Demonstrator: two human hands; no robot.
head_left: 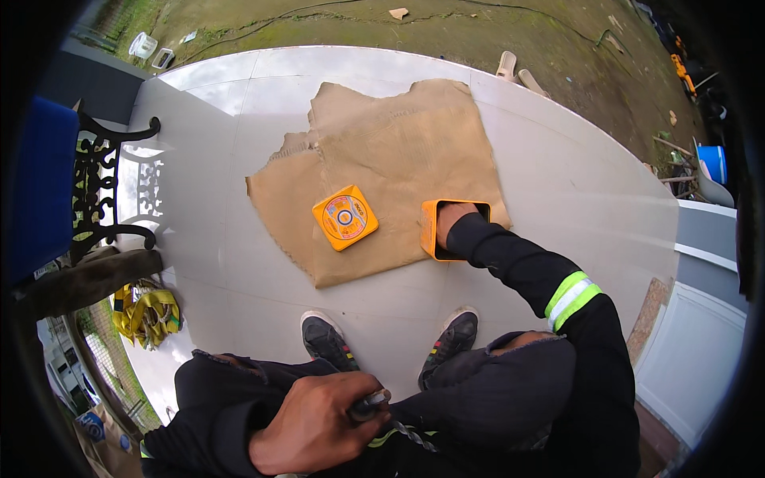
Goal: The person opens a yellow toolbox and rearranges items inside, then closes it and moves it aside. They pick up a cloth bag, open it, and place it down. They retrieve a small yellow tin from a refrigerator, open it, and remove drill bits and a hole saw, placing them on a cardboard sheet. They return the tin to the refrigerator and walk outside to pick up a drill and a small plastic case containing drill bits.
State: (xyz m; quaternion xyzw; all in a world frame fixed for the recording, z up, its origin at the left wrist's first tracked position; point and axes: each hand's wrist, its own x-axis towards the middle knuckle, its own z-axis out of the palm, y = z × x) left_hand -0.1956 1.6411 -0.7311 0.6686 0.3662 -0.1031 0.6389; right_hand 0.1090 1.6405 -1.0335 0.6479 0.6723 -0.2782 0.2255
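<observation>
My left hand point(319, 422) is closed in front of my lap. It grips a short dark cylinder point(366, 406) with a greyish tip, and a spiral-fluted drill bit point(416, 437) sticks out below the fingers. Whether these two are one piece I cannot tell. My right hand point(456, 221) reaches down into an open orange box point(429, 231) at the right side of a cardboard sheet point(398, 151); its fingers are hidden inside. Left of the box, a square orange lid point(345, 217) with a round printed label lies on the cardboard.
Pale floor tiles point(239, 263) surround the cardboard. My shoes point(327, 338) stand in front of it. A bench with a black scroll armrest point(111, 175) is at left, above yellow straps point(147, 315). Beige sandals point(518, 73) lie at the far edge; a white panel point(693, 358) is at right.
</observation>
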